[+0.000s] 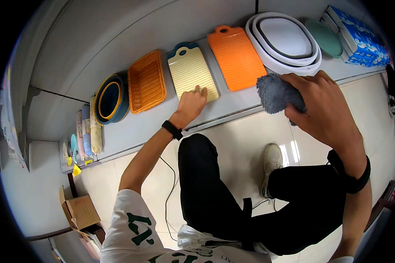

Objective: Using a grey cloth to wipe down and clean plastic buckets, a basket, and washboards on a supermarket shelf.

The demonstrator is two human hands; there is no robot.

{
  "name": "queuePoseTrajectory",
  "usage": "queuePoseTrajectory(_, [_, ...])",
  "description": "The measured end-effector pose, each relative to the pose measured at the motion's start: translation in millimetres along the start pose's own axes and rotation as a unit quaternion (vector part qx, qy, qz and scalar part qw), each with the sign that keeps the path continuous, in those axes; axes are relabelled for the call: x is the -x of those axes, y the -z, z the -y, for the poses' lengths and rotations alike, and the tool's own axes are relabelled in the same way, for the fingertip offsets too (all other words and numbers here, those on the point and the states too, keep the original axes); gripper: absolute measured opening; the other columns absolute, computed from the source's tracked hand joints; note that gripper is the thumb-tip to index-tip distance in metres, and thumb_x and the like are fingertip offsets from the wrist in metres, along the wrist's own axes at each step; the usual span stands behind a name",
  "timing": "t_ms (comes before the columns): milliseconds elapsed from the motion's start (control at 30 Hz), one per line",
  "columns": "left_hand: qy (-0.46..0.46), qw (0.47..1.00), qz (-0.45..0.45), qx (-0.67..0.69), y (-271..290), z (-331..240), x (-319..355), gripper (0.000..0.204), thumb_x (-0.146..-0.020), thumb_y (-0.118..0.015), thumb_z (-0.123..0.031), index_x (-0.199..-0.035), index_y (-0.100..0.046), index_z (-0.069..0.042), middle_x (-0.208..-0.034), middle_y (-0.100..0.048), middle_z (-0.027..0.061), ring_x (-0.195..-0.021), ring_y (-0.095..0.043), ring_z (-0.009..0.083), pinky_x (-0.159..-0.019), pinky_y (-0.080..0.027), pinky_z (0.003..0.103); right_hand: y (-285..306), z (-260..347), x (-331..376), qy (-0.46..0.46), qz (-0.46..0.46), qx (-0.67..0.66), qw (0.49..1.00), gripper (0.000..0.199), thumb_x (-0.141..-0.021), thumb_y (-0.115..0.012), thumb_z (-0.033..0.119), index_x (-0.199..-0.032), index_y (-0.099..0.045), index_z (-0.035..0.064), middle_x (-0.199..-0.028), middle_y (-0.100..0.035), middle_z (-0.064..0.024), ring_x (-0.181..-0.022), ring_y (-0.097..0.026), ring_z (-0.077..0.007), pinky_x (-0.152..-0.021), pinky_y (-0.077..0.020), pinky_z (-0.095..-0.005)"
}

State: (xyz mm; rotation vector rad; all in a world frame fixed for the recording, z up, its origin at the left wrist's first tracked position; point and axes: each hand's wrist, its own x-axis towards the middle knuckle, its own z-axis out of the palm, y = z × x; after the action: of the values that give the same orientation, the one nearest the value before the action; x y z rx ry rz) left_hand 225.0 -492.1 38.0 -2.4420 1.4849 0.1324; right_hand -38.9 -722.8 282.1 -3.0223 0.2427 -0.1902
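My right hand [322,107] grips a fluffy grey cleaning cloth [276,94], held in front of the shelf's edge near the orange washboard [237,57]. The fingers of my left hand [191,105] rest on the lower end of a cream ribbed washboard [191,68]; they are slightly bent and a little apart, with nothing held. Behind the cream board's top shows the blue handle [183,47] of another board. Both washboards lie on the grey shelf, with their handle holes at the far end.
On the grey shelf [162,127], a wicker basket [147,83], dark blue basins [123,103] and rolled fabric items [94,127] stand left. White collapsible basins [289,37], a green bowl [324,39] and blue packs [360,39] stand right. A cardboard box [83,210] and cable [167,206] are below.
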Motion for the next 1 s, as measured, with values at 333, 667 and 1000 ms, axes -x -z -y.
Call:
queuePoseTrajectory(333, [0.037, 0.967, -0.179, -0.179, -37, 16, -8, 0.064, -0.096, -0.067, -0.031, -0.154, -0.046, -0.011, -0.151, -0.056, 0.0152, -0.128, -0.06, 0.0322, -0.092, -0.058, 0.042, -4, -4, -4, 0.016, 0.012, 0.009, 1.0, 0.052, -0.075, -0.077, 0.009, -0.126, -0.067, 0.0031, -0.109, -0.073, -0.0219, -0.1, -0.068, -0.0396, -0.096, -0.055, -0.0453])
queuePoseTrajectory(667, [0.02, 0.98, -0.156, -0.123, -24, 25, -10, 0.061, -0.097, -0.067, -0.032, -0.15, -0.048, -0.011, -0.15, -0.055, 0.0151, -0.124, -0.061, 0.0312, -0.082, -0.063, 0.041, -2, -7, 0, -0.02, 0.041, 0.01, 0.999, 0.055, -0.075, -0.081, 0.01, -0.128, -0.068, 0.0045, -0.109, -0.073, -0.0205, -0.097, -0.068, -0.0374, -0.094, -0.0555, -0.0432])
queuePoseTrajectory(1000, [0.038, 0.976, -0.206, 0.053, -24, 39, -6, 0.049, -0.102, -0.061, -0.026, -0.143, -0.049, -0.004, -0.135, -0.064, 0.0168, -0.122, -0.06, 0.0317, -0.087, -0.058, 0.046, -5, -12, -5, 0.007, -0.01, 0.009, 1.0, 0.054, -0.077, -0.081, 0.012, -0.13, -0.069, 0.0072, -0.107, -0.071, -0.0202, -0.095, -0.069, -0.0349, -0.09, -0.057, -0.0395])
